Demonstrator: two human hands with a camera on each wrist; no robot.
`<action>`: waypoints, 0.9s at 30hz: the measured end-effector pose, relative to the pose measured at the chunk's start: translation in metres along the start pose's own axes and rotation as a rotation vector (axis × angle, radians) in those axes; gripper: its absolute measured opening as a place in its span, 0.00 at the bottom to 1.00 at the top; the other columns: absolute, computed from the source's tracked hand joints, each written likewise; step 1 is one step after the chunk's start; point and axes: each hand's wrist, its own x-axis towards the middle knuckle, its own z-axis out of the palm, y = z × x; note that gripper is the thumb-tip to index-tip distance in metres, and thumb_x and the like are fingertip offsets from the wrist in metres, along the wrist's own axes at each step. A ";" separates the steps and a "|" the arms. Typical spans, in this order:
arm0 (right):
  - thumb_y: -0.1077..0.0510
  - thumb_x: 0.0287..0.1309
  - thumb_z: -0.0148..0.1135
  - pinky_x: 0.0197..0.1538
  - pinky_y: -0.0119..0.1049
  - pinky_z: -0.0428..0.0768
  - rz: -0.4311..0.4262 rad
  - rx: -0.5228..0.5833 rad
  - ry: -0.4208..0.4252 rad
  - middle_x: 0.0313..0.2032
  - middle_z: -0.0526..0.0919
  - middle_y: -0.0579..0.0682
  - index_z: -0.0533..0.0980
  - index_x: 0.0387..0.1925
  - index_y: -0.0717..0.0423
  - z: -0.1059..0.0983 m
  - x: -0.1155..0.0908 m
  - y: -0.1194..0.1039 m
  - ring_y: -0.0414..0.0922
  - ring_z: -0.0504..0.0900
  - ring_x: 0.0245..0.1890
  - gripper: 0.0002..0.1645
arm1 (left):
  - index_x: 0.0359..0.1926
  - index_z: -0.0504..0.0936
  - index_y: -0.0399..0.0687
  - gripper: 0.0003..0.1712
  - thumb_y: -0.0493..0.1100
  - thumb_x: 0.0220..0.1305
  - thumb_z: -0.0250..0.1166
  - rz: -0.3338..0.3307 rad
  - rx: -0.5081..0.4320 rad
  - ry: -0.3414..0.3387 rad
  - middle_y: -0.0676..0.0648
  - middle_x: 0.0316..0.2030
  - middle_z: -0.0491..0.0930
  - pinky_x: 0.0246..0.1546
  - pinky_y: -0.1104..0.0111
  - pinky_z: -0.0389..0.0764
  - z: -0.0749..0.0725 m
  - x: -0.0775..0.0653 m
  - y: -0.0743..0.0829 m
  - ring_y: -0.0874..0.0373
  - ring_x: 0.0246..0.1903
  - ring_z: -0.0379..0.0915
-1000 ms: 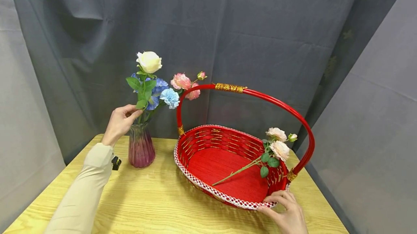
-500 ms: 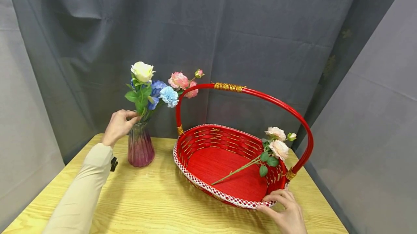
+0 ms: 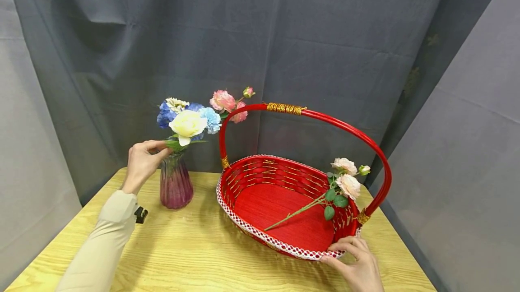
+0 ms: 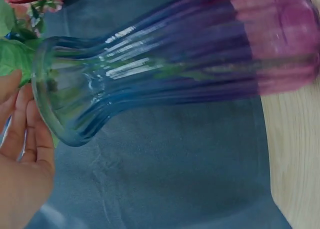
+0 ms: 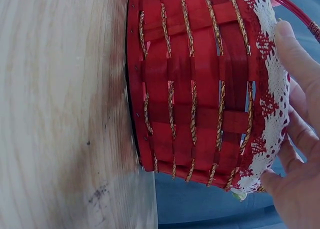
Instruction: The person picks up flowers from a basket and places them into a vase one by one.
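Note:
My left hand [image 3: 144,161] pinches the white rose [image 3: 188,124] by its leafy stem, right above the mouth of the glass vase [image 3: 176,183]. The bloom leans forward, over blue flowers [image 3: 164,114] and a light blue carnation [image 3: 211,119]. In the left wrist view the fingers sit beside the rim of the vase [image 4: 200,54], and green stems show through its glass. At the front right my right hand [image 3: 357,262] grips the white lace rim of the red basket [image 3: 280,206], thumb outside. A peach rose spray [image 3: 348,187] lies in the basket, its stem pointing to the front left.
The basket's arched red handle [image 3: 345,128] rises high, bound with gold cord. Pink roses [image 3: 222,101] stick out behind its left side. Both vase and basket stand on a light wooden table [image 3: 183,256], with a grey curtain [image 3: 317,44] close behind.
The white rose has come down and tipped forward, its bloom now in front of the blue flowers. My left hand has shifted slightly; the right hand and the basket have stayed put.

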 end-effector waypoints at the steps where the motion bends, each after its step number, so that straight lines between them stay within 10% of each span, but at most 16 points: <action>1: 0.57 0.20 0.86 0.43 0.22 0.66 -0.001 0.003 0.000 0.31 0.78 0.34 0.83 0.23 0.38 0.000 0.000 0.000 0.27 0.68 0.38 0.22 | 0.39 0.90 0.46 0.10 0.44 0.56 0.73 -0.011 -0.025 0.007 0.43 0.33 0.87 0.28 0.78 0.70 -0.001 -0.002 0.001 0.72 0.27 0.73; 11: 0.56 0.22 0.86 0.44 0.21 0.66 0.010 0.002 -0.005 0.31 0.78 0.33 0.82 0.24 0.37 0.001 -0.001 0.000 0.27 0.68 0.37 0.22 | 0.42 0.87 0.34 0.12 0.35 0.57 0.72 -0.115 -0.371 0.069 0.66 0.29 0.83 0.28 0.80 0.77 -0.002 -0.018 0.014 0.72 0.27 0.78; 27: 0.56 0.22 0.86 0.48 0.18 0.64 0.017 -0.009 0.003 0.31 0.78 0.33 0.82 0.23 0.36 0.001 -0.001 0.000 0.27 0.68 0.37 0.22 | 0.37 0.84 0.25 0.09 0.28 0.55 0.70 0.004 -0.528 -0.003 0.55 0.27 0.86 0.23 0.78 0.74 -0.004 -0.045 0.072 0.67 0.23 0.77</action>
